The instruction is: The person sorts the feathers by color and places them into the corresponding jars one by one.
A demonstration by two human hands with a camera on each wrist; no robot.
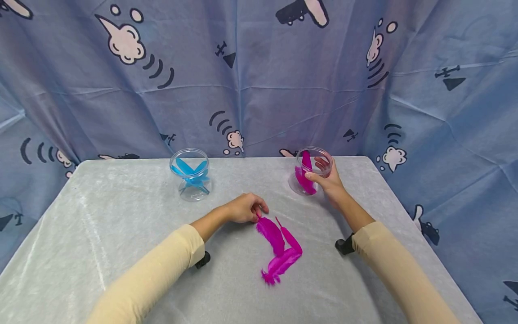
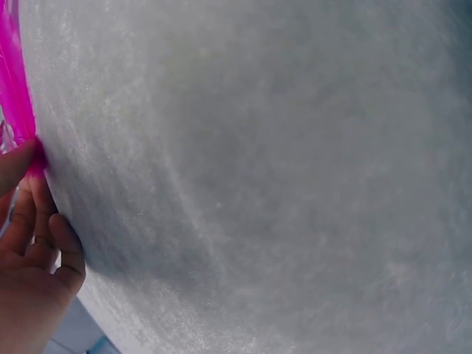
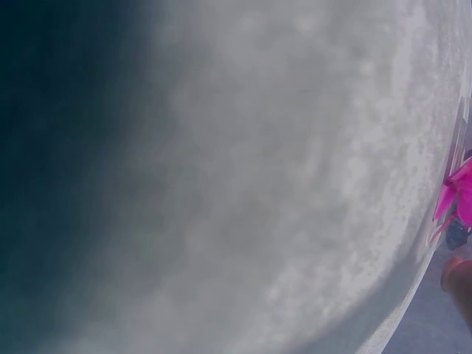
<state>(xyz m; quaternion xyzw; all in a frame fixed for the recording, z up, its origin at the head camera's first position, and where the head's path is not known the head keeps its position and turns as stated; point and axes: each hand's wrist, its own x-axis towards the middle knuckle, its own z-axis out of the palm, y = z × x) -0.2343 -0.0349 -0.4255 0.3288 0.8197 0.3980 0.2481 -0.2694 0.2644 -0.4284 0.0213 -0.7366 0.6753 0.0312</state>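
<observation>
My left hand (image 1: 245,208) pinches the quill end of a magenta feather (image 1: 273,235) over the middle of the table. In the left wrist view, thumb and fingers meet on the magenta feather (image 2: 15,88) at the left edge. More magenta feather (image 1: 292,255) lies just right of it, bent or overlapping; I cannot tell whether it is one or two. At the back right, my right hand (image 1: 331,180) grips a clear round jar (image 1: 297,183), thumb on the near side. Magenta feathers (image 1: 304,177) stand inside that jar and show at the right wrist view's right edge.
A second clear jar (image 1: 189,193) stands at the back left, holding blue feathers (image 1: 194,174). Pale grey cloth covers the table (image 1: 101,234). A blue printed curtain (image 1: 259,67) hangs right behind the table's far edge and along its sides.
</observation>
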